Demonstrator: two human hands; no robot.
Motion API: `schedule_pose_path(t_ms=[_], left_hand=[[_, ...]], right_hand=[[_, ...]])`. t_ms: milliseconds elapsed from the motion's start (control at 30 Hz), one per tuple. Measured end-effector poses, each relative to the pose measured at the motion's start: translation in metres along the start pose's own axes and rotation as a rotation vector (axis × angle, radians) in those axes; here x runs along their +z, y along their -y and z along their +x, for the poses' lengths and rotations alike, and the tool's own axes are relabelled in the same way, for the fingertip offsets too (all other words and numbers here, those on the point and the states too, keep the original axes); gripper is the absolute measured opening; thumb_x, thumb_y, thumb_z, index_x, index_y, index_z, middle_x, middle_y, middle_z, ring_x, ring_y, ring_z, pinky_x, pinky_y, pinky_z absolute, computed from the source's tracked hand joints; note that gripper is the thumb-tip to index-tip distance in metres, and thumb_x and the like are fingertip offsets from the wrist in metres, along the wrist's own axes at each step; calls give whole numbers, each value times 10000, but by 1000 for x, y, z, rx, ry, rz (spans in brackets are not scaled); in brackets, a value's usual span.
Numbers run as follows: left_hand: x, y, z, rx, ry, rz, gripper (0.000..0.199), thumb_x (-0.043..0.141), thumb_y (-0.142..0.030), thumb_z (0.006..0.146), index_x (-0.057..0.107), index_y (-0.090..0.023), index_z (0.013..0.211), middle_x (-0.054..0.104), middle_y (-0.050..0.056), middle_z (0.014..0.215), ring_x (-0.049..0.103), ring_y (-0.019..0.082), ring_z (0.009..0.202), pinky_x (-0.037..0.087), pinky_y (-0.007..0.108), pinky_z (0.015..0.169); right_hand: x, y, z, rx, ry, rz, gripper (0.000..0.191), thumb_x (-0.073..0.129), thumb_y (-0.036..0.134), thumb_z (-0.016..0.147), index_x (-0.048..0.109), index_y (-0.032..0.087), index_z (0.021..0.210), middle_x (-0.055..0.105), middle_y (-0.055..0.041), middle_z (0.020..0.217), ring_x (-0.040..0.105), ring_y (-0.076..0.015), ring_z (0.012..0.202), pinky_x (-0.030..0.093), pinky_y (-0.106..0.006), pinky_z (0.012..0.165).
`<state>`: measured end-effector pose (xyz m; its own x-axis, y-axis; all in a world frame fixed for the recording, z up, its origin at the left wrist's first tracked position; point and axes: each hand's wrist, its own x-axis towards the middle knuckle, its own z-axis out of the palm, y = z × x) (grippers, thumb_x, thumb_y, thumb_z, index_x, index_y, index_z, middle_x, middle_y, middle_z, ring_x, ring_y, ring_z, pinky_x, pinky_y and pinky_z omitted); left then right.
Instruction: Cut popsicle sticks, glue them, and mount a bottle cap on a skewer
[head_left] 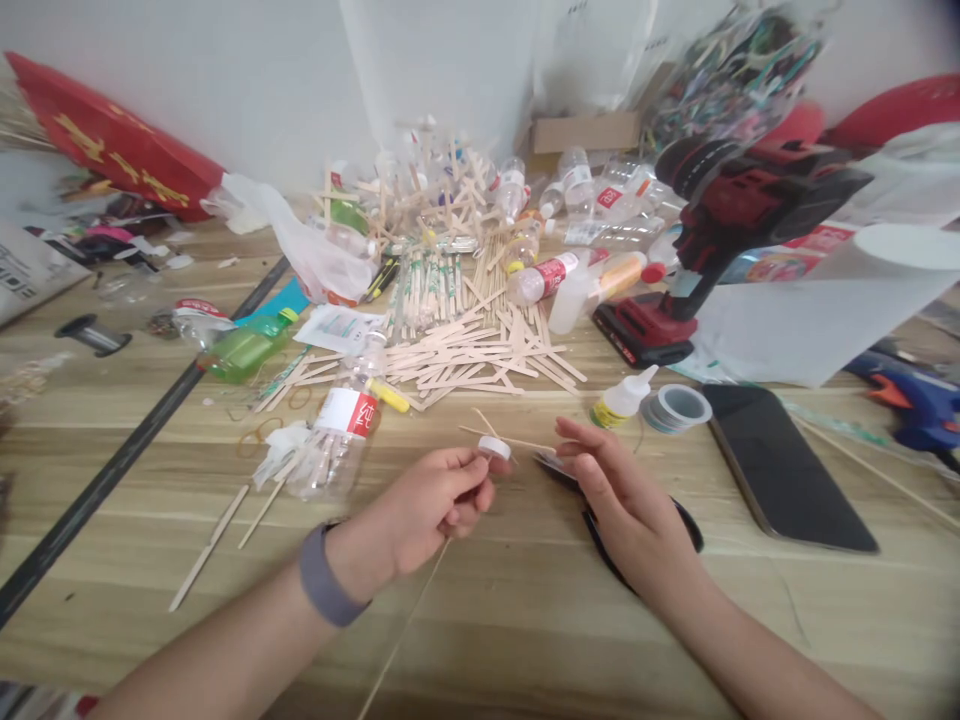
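Observation:
My left hand is closed, pinching a white bottle cap above the table. Two thin wooden sticks cross at the cap, one reaching right toward my other hand. A long thin stick runs from below my left hand to the bottom edge. To the right, my right hand has its fingers stretched and apart, with nothing visible in them. Its fingertips are close to the end of one thin stick; I cannot tell whether they touch. Under that hand lie black-handled scissors, partly covered.
Flat wooden sticks lie heaped ahead. A plastic bottle lies left of my hands. Beyond my right hand are a glue bottle, a tape roll, a phone, an upright drill and a blue glue gun.

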<state>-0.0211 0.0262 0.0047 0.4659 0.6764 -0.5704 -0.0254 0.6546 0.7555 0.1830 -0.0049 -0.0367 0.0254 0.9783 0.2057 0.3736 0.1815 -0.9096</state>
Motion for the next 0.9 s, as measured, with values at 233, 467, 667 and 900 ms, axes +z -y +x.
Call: schedule_pose_path(t_ms=[233, 467, 667, 900], left_hand=[[3, -3, 32, 137, -79, 126, 223, 425, -291, 944, 527, -136, 1067, 492, -47, 668, 297, 33, 412, 204, 174, 424], [3, -3, 40, 285, -231, 626, 290, 349, -254, 983, 609, -126, 966, 686, 86, 894, 645, 153, 791, 499, 273, 725], [-24, -13, 28, 379, -603, 1282, 257, 413, -152, 942, 668, -121, 924, 661, 168, 1041, 579, 296, 1057, 402, 472, 976], [-39, -22, 34, 280, -737, 1731, 360, 346, 12, 879, 696, -70, 861, 684, 189, 892, 659, 287, 890, 492, 398, 827]], right_hand=[[4, 2, -5, -161, 42, -153, 252, 483, 306, 974, 574, 231, 1196, 617, -86, 1033, 626, -202, 928, 546, -338, 792], [7, 8, -10, -294, 279, -210, 245, 455, 185, 956, 585, 230, 1159, 639, -102, 1118, 645, -198, 1048, 546, -328, 864], [8, 7, -10, -346, 301, -253, 226, 469, 148, 942, 590, 211, 1122, 648, -107, 1088, 668, -181, 1015, 567, -305, 831], [10, 6, -12, -355, 337, -260, 226, 465, 136, 936, 574, 211, 1119, 637, -109, 1101, 672, -169, 995, 570, -298, 818]])
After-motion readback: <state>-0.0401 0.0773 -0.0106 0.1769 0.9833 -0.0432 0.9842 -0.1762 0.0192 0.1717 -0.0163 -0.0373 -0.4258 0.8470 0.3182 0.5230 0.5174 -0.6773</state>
